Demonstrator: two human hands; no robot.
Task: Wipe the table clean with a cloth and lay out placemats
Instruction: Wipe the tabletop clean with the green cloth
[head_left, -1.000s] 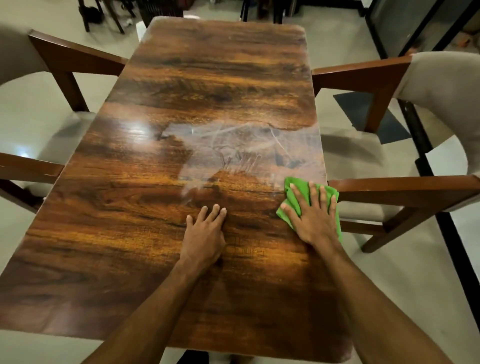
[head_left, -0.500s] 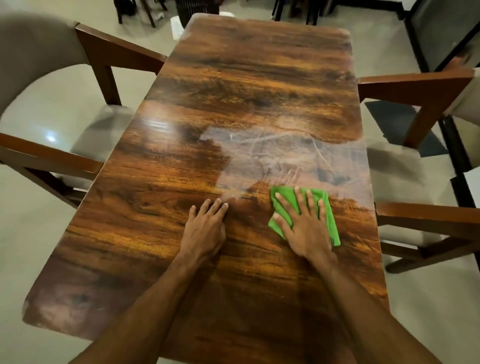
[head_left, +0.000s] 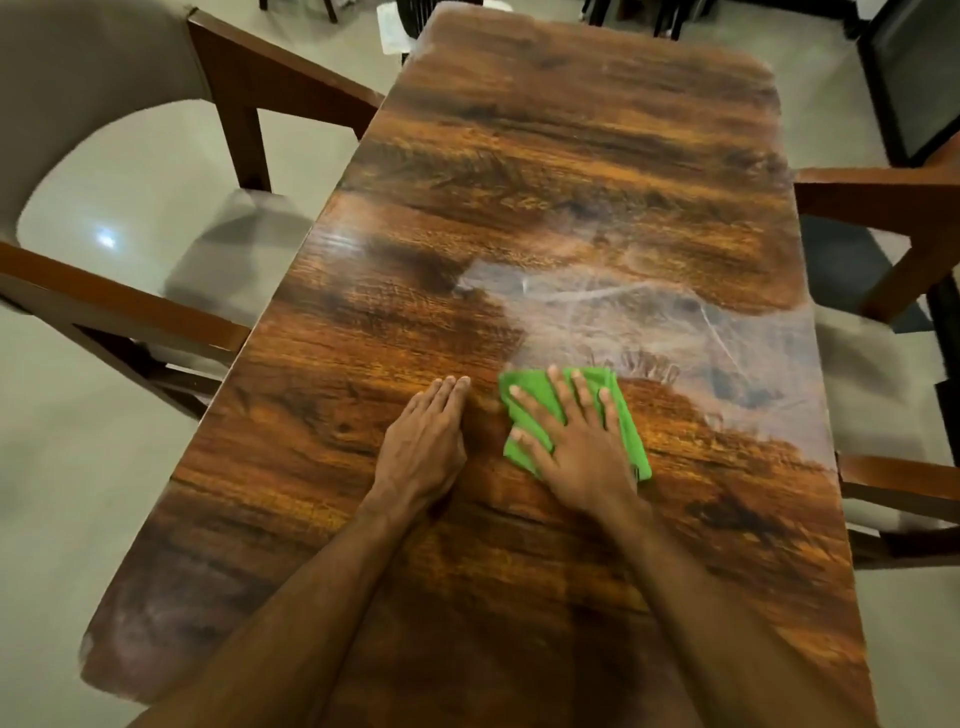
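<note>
Right hand (head_left: 576, 447) is laid palm-down on the green cloth (head_left: 629, 441). Its fingers (head_left: 558, 395) are held straight and spread wide, and nothing is curled round or pinched. The cloth is pressed flat onto the wooden table (head_left: 571, 156) by the whole hand.

Cloth position: folded to a rough rectangle in the nearer half of the tabletop, roughly mid-width.

Cloth vs fingers:
- All 4 fingers and the thumb are placed on the cloth.
- The far edge is reached, or nearly reached, by the fingertips (the middle finger comes closest to it).
- A green margin is left exposed past the thumb on the left.
- A wider strip is exposed past the little finger on the right.
- The near right corner is seen sticking out beside the heel of the palm.

Left hand (head_left: 426, 441) is rested flat on bare wood, with its fingers (head_left: 447, 395) straight and held close together. It is set just beside the cloth's left edge, and a narrow strip of wood is seen between the 2.

A hazy streaked patch (head_left: 649, 322) is seen on the surface beyond the cloth, towards the right edge. A wood-armed chair is seen at the left side (head_left: 249, 78) and another at the right side (head_left: 883, 192).
</note>
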